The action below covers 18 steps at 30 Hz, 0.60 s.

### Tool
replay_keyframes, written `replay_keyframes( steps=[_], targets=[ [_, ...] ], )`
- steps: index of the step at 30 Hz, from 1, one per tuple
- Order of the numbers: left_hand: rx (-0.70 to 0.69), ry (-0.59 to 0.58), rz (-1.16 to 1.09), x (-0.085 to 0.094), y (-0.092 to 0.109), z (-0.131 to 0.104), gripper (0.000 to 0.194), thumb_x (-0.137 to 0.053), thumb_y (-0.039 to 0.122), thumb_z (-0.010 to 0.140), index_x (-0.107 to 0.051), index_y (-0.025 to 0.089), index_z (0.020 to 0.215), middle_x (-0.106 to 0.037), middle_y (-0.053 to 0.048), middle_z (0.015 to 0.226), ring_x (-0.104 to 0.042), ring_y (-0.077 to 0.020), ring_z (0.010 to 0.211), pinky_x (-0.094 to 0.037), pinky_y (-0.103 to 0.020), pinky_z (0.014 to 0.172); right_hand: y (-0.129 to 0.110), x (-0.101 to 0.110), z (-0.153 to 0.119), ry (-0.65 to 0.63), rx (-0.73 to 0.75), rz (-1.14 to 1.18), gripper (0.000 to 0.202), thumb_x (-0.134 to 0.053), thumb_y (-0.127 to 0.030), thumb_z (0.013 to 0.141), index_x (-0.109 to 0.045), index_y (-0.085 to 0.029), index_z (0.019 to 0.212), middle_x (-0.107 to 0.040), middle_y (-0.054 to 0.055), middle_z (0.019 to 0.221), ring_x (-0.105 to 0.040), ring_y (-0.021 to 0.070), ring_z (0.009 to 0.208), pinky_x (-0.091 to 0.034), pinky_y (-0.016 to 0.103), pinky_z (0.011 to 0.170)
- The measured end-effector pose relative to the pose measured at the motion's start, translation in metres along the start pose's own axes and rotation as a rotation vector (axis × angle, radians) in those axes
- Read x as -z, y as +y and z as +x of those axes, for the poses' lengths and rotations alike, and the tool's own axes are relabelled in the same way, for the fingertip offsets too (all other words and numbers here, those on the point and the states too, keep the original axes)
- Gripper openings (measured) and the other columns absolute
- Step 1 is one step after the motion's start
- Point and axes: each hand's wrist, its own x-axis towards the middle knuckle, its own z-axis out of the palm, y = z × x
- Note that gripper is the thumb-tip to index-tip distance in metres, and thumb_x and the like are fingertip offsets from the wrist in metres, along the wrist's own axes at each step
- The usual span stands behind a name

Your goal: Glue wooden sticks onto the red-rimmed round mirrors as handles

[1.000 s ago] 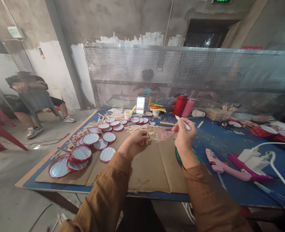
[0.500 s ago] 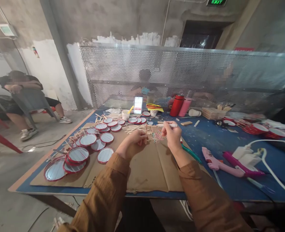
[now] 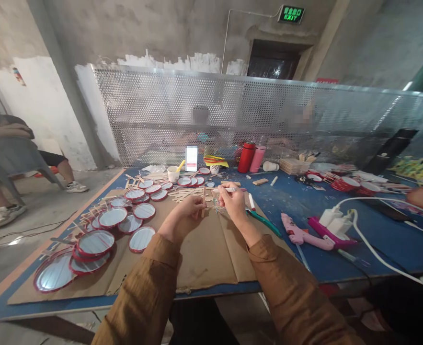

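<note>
Right hand (image 3: 234, 203) has moved toward left hand (image 3: 184, 215), fingers gripping a white marker (image 3: 228, 189); the latter pinches a wooden stick (image 3: 203, 195) upright, apparently to keep it steady.

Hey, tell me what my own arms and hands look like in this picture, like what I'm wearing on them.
Your left sleeve and right sleeve are long, plain brown and creased, ending short of the hands. The left hand and right hand are ungloved.
</note>
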Motion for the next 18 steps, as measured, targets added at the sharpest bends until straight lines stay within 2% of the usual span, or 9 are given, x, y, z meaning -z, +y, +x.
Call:
replay_keyframes(
  steps=[8, 14, 18],
  targets=[
    [0.005, 0.023, -0.005, -0.001, 0.004, -0.002, 0.018, -0.063, 0.028, 0.076, -0.05, 0.017, 0.067, -0.051, 0.004, 0.05, -0.046, -0.0067, 0.041, -0.032, -0.02, 0.044, -0.001, -0.002, -0.001, -0.014, 0.006, 0.008, 0.03, -0.06, -0.051, 0.079, -0.053, -0.022, 0.075, -0.051, -0.007, 0.046, -0.048, 0.0089, 0.035, -0.039, 0.019, 0.037],
    [0.02, 0.024, 0.025, 0.0, -0.004, 0.004, 0.018, -0.064, 0.028, 0.075, -0.052, 0.016, 0.068, -0.052, 0.004, 0.048, -0.045, -0.0074, 0.04, -0.03, -0.021, 0.044, 0.001, -0.003, -0.001, -0.012, 0.016, 0.012, 0.026, -0.06, -0.046, 0.08, -0.054, -0.021, 0.077, -0.053, -0.007, 0.049, -0.048, 0.0085, 0.037, -0.04, 0.018, 0.037],
    [-0.006, 0.045, 0.036, 0.001, -0.009, 0.006, 0.02, -0.063, 0.03, 0.077, -0.051, 0.016, 0.068, -0.048, 0.005, 0.047, -0.043, -0.0067, 0.039, -0.029, -0.021, 0.044, -0.003, -0.003, -0.003, 0.003, 0.004, 0.065, 0.029, -0.064, -0.047, 0.077, -0.052, -0.021, 0.075, -0.052, -0.007, 0.048, -0.048, 0.0081, 0.037, -0.04, 0.018, 0.037]
  ],
)
